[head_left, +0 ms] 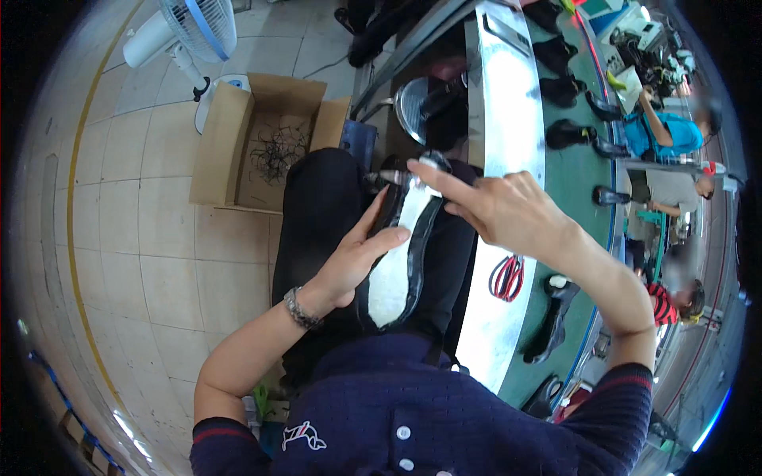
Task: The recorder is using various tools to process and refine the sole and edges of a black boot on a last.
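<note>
A black shoe (pixel 413 274) lies sole side up over my lap, its pale white underside (pixel 390 282) facing me. My left hand (pixel 349 266) is closed around the shoe's left side, its thumb pressed on the white underside. At the far end of the shoe is my right hand (pixel 496 208), index finger reaching across the underside and the other fingers curled. A small shiny, blurred piece (pixel 390 176) shows by that fingertip. Whether my right hand grips it, I cannot make out for certain.
Left of my knees stands an open cardboard box (pixel 222 147) with thin dark strips (pixel 278 151) inside. A fan (pixel 198 32) is beyond it. On my right, a metal ledge (pixel 496 333) carries a red-and-black coil (pixel 506 278). Several black shoes (pixel 567 133) sit on a green conveyor (pixel 578 230); people work beyond.
</note>
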Demonstrator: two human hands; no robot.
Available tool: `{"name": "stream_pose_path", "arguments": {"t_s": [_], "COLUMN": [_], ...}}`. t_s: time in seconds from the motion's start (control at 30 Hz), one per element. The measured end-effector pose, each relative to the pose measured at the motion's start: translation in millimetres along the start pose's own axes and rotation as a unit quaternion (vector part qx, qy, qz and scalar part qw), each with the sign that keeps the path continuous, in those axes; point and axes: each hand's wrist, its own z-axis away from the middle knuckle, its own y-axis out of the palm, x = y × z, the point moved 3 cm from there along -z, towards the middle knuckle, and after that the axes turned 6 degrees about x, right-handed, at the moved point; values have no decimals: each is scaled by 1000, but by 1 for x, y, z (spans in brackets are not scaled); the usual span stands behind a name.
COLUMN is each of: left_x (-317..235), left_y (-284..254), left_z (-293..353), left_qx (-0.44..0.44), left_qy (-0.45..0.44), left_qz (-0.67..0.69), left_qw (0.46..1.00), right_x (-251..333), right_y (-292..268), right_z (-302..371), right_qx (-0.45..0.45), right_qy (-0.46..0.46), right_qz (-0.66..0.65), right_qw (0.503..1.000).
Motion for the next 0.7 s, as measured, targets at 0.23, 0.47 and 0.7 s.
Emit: {"name": "stream_pose_path", "arguments": {"t_s": [0.23, 0.47, 0.7], "left_x": [-2, -13, 3], "left_y": [6, 10, -11], "left_z": [-3, 0, 7], "left_qx": [-28, -32, -16], "left_qy": [-36, -68, -117], "left_qz": [-13, -21, -14], "left_qw": [999, 997, 993], "right_x": [-5, 6, 24], "right_y": [38, 40, 24], "right_z": [12, 19, 35], "right_qx": [-7, -130, -154], "right_qy": [5, -85, -91], "right_qz": [-150, -182, -159], "right_qw": [989, 971, 971]}}
